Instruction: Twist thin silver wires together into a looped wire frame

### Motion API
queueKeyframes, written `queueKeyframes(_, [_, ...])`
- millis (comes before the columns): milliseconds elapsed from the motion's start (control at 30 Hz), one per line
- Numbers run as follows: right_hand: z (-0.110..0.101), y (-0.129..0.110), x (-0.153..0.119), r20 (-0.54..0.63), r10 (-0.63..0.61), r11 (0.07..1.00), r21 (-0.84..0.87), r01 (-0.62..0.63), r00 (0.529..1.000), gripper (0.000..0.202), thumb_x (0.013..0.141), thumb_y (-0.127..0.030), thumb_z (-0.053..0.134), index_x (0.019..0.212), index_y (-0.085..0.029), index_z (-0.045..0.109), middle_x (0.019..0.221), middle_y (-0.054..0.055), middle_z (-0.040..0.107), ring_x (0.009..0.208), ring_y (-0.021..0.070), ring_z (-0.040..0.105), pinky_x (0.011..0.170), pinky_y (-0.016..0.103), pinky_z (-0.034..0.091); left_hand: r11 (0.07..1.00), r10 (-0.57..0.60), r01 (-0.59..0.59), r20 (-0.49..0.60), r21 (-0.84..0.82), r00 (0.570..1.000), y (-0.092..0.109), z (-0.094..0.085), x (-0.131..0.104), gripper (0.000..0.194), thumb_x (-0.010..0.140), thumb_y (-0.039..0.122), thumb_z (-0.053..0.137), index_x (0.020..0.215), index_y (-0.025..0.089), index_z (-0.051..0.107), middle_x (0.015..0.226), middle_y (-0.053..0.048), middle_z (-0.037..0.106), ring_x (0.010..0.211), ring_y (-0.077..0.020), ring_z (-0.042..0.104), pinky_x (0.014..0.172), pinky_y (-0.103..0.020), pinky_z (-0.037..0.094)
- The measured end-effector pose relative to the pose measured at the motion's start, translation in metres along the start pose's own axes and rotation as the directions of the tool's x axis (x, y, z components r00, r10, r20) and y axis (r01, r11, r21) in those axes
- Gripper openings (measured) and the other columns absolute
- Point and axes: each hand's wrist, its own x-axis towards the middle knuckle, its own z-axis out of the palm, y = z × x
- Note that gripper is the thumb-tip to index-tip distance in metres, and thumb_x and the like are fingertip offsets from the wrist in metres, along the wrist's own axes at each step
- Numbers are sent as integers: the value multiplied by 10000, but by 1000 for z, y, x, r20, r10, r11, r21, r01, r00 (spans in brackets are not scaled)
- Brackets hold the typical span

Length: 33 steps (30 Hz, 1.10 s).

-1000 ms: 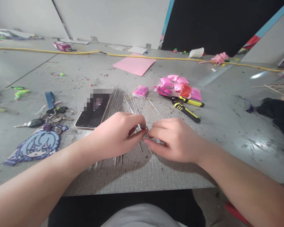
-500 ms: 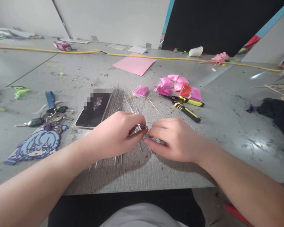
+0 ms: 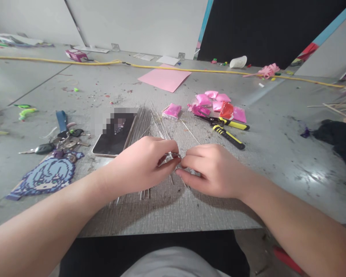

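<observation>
Pinched between the thumb and fingers of my left hand (image 3: 147,163) is a short bundle of thin metal wire (image 3: 172,155), dark and silvery. Its right end meets the fingertips of my right hand (image 3: 210,169), which are curled around that end; the exact grip is hidden. Both hands hover low over the middle of the table. Beneath and behind the left hand lie many straight thin metal wires (image 3: 142,121), some loose and pointing toward me. A single wire (image 3: 189,130) lies beyond the right hand.
A phone (image 3: 115,134) lies left of the wires, with keys (image 3: 66,142) and a blue pixel-art piece (image 3: 47,175) further left. Yellow-black pliers (image 3: 227,134) rest beside pink packets (image 3: 203,100). Pink paper (image 3: 164,78), a yellow cable (image 3: 190,70) and a white cup (image 3: 238,62) are farther back.
</observation>
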Motion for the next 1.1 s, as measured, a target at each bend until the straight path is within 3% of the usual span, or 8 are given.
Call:
queueKeyframes(333, [0, 0, -1, 14, 2, 1000, -7, -2, 1000, 250, 973, -306, 496, 814, -165, 627, 723, 25, 572, 664, 153, 489, 635, 292, 324, 1000, 4, -4, 7, 13, 1000, 0, -1, 0, 131, 896, 201, 521, 780, 170, 572, 604, 32, 500, 531, -102, 430, 511, -248, 300])
queueKeyframes(800, [1, 1, -1, 58, 18, 999, -35, -16, 998, 251, 978, -326, 491, 835, -168, 624, 743, 15, 574, 677, 152, 496, 639, 303, 315, 999, 11, -11, 17, 41, 1000, -3, 2, 2, 197, 894, 208, 516, 712, 189, 440, 610, 36, 464, 541, -105, 402, 523, -262, 287])
queueKeyframes(1100, [0, 0, -1, 115, 47, 998, -44, -42, 992, 237, 977, -341, 493, 847, -179, 607, 773, 12, 587, 686, 149, 501, 642, 299, 315, 999, -3, 0, 48, 54, 999, -3, 0, 1, 170, 901, 219, 505, 736, 184, 485, 629, 28, 484, 557, -112, 429, 529, -265, 290])
